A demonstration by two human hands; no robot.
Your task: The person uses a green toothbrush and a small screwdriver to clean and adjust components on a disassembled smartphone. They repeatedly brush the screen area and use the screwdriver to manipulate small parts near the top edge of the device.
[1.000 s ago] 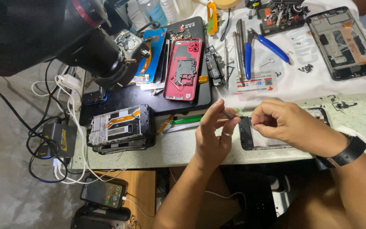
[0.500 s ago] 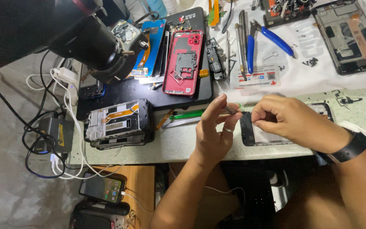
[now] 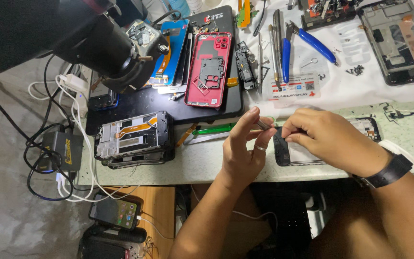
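The left hand (image 3: 245, 148) is pinching slim metal tweezers (image 3: 263, 124) between thumb and fingertips, the tip pointing at the black phone frame (image 3: 307, 153) lying at the near edge of the pale workbench (image 3: 408, 134). The right hand (image 3: 329, 139) is pressing down on that frame, fingers curled and close together. A red phone back (image 3: 212, 69) is lying well apart on the black mat (image 3: 140, 103).

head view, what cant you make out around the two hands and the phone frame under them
- Head view: the middle of the black phone frame is hidden by the right hand.
- The tool tip in the left hand is too small to identify.
- The opened phone at top right is cut off by the picture edge.
- The microscope covers the bench behind it.
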